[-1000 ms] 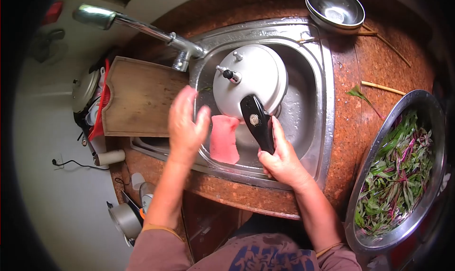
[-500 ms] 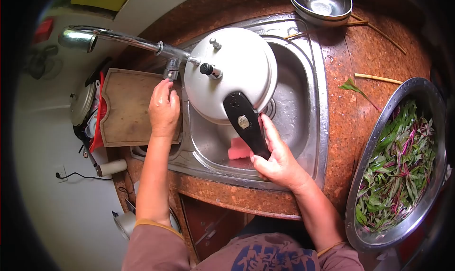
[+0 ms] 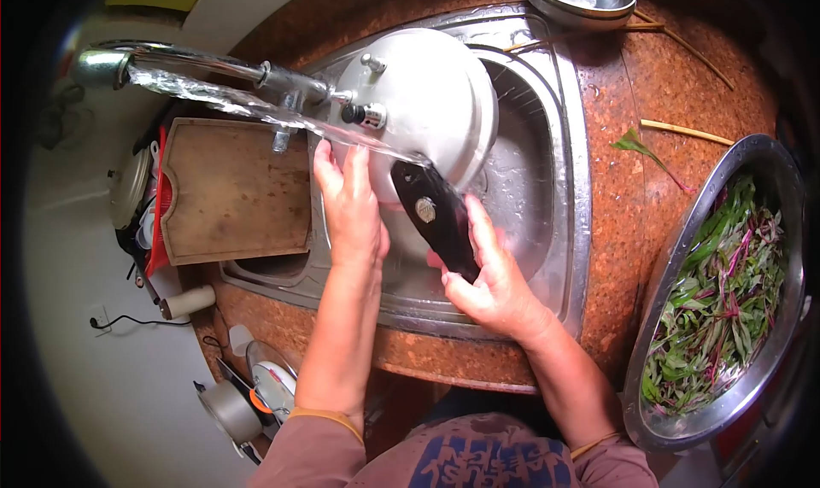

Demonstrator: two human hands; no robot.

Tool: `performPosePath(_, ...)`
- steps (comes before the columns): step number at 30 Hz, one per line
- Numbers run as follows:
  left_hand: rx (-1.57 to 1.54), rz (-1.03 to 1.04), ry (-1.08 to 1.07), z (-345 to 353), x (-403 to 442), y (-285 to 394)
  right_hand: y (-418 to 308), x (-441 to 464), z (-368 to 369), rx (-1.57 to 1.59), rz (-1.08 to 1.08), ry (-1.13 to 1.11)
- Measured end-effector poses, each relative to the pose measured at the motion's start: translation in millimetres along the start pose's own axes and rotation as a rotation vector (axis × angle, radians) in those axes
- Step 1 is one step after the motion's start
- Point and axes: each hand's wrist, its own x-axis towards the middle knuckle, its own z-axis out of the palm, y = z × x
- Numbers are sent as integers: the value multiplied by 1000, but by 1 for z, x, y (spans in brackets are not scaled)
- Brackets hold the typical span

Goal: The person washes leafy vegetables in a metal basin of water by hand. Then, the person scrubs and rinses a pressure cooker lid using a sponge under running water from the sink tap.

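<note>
A pressure cooker lid (image 3: 427, 87), pale metal with a black handle, is held tilted over the steel sink (image 3: 534, 223). My right hand (image 3: 495, 287) is closed around the black handle (image 3: 434, 223). My left hand (image 3: 352, 206) is at the lid's lower left edge, fingers stretched and apart; whether it bears any weight I cannot tell. Water (image 3: 256, 108) streams from the chrome faucet (image 3: 107, 68) across the lid to the top of the handle. Behind the handle, a pink cloth or sponge (image 3: 437, 259) lies partly hidden in the sink.
To the left, a wooden cutting board (image 3: 239, 189) lies beside the sink. On the right, a large metal basin (image 3: 636, 377) holds leafy greens (image 3: 722, 300). Stacked steel bowls (image 3: 581, 1) and chopsticks (image 3: 683, 132) are on the brown counter (image 3: 611, 232). Pots (image 3: 229, 411) stand low at left.
Water now runs from the faucet. My left hand has left the faucet lever and moved right to the lid's edge. My right hand keeps its grip on the handle.
</note>
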Motion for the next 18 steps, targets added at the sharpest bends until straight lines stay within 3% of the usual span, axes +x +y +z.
performPosePath(4, -193, -87, -61, 7, 23, -34, 7, 3, 2, -48, -94, 97)
performPosePath(6, -467, -394, -185, 20, 15, -29, 3, 4, 2, -102, -124, 154)
performPosePath(10, -616, -622, -208, 32, 8, -40, 9, 6, -2, -284, -228, 244)
performPosePath(13, -616, -600, -118, 40, 6, -45, -7, 2, -3, -143, -65, 188)
performPosePath(15, -624, -579, -106, 40, 3, -43, -5, 3, -3, -234, -112, 190)
performPosePath(18, -542, -719, -48, 41, -4, -29, -8, 3, -3, -67, -20, 128)
